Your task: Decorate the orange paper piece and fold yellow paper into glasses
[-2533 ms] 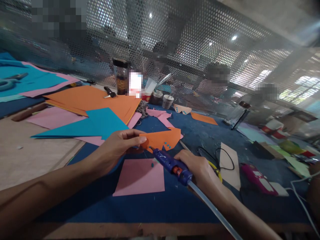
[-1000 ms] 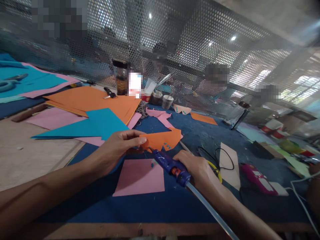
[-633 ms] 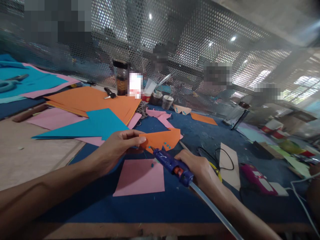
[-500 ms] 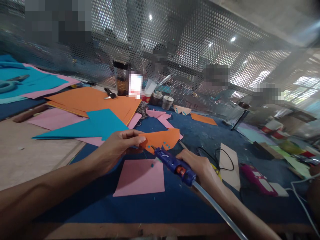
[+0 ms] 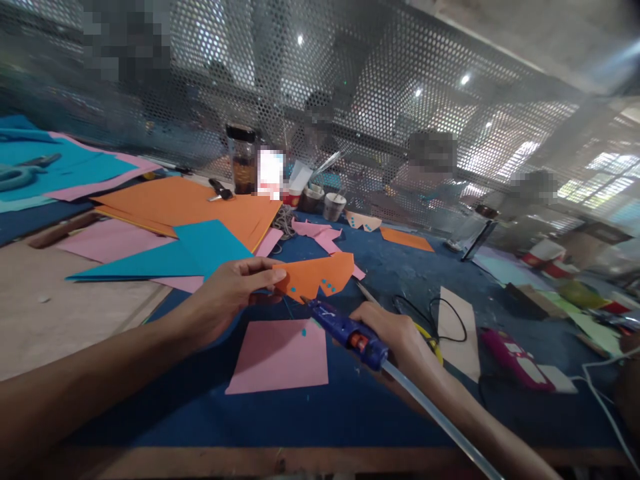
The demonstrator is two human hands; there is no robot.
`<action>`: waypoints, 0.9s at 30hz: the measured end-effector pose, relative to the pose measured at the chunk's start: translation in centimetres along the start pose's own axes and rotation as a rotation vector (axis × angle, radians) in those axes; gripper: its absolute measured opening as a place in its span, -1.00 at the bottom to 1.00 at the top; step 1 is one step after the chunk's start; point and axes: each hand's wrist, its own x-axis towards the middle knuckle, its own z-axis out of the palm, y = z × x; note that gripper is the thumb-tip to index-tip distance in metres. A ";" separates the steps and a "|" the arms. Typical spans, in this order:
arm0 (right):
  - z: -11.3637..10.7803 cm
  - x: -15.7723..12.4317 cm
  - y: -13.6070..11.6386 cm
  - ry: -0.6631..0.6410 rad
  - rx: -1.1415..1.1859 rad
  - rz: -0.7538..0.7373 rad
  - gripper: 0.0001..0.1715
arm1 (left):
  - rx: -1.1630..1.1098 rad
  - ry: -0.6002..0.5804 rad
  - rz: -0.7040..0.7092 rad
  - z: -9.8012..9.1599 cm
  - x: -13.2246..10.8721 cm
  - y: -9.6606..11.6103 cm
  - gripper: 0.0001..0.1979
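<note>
My left hand (image 5: 240,290) pinches the left end of an orange paper cutout (image 5: 315,272) between thumb and fingers. The cutout has a notched lower edge and several small blue dots. My right hand (image 5: 390,327) is wrapped round a blue glue gun (image 5: 345,330), whose nozzle is at the cutout's lower edge; whether it touches I cannot tell. A long clear glue stick (image 5: 435,417) sticks out of the gun's back. Below them a pink paper square (image 5: 280,360) lies on the blue tabletop (image 5: 200,413), with a small blue bit (image 5: 303,332) on it.
Orange sheets (image 5: 185,203) with keys (image 5: 220,191), and a folded blue sheet (image 5: 210,247), lie at left. Cups (image 5: 334,205) and a jar (image 5: 243,160) stand by the mesh. Yellow-handled scissors (image 5: 429,341) lie behind my right hand, a magenta-cased item (image 5: 517,360) farther right.
The orange cutout has shifted slightly left and up in my left hand. The glue gun has moved a little left with it, its nozzle still by the lower edge.
</note>
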 end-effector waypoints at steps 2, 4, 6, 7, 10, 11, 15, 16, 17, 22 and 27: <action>0.5 0.1 0.8 0.048 -0.029 -0.041 -0.84 | -0.003 -0.008 -0.002 -0.1 0.1 -0.1 -0.74; 0.9 0.2 1.3 0.084 -0.051 -0.076 -0.87 | -0.007 -0.020 -0.002 -0.2 0.2 -0.2 -0.76; 1.1 0.3 1.5 0.105 -0.056 -0.075 -0.91 | -0.009 -0.027 -0.001 -0.3 0.3 -0.3 -0.76; 1.2 0.3 1.4 0.109 -0.050 -0.072 -0.93 | -0.009 -0.028 -0.001 -0.4 0.3 -0.3 -0.76; 1.0 0.2 1.0 0.103 -0.026 -0.055 -0.90 | -0.009 -0.032 -0.007 -0.4 0.3 -0.4 -0.76; 0.9 0.2 0.9 0.092 -0.021 -0.053 -0.86 | -0.009 -0.035 -0.008 -0.4 0.3 -0.4 -0.76; 0.8 0.2 0.6 0.077 -0.037 -0.028 -0.79 | -0.010 -0.040 -0.009 -0.2 0.2 -0.4 -0.76; 0.8 0.2 0.7 0.078 -0.044 -0.025 -0.80 | -0.010 -0.040 -0.009 -0.2 0.1 -0.3 -0.77; 0.9 0.3 0.7 0.081 -0.052 -0.022 -0.81 | -0.012 -0.040 -0.008 -0.2 0.1 -0.3 -0.77; 0.9 0.2 0.8 0.066 -0.065 -0.018 -0.88 | -0.021 -0.051 0.004 0.0 -0.1 -0.1 -0.75; 0.8 0.2 0.7 0.060 -0.060 -0.004 -0.93 | -0.011 -0.039 0.005 0.0 0.0 -0.1 -0.70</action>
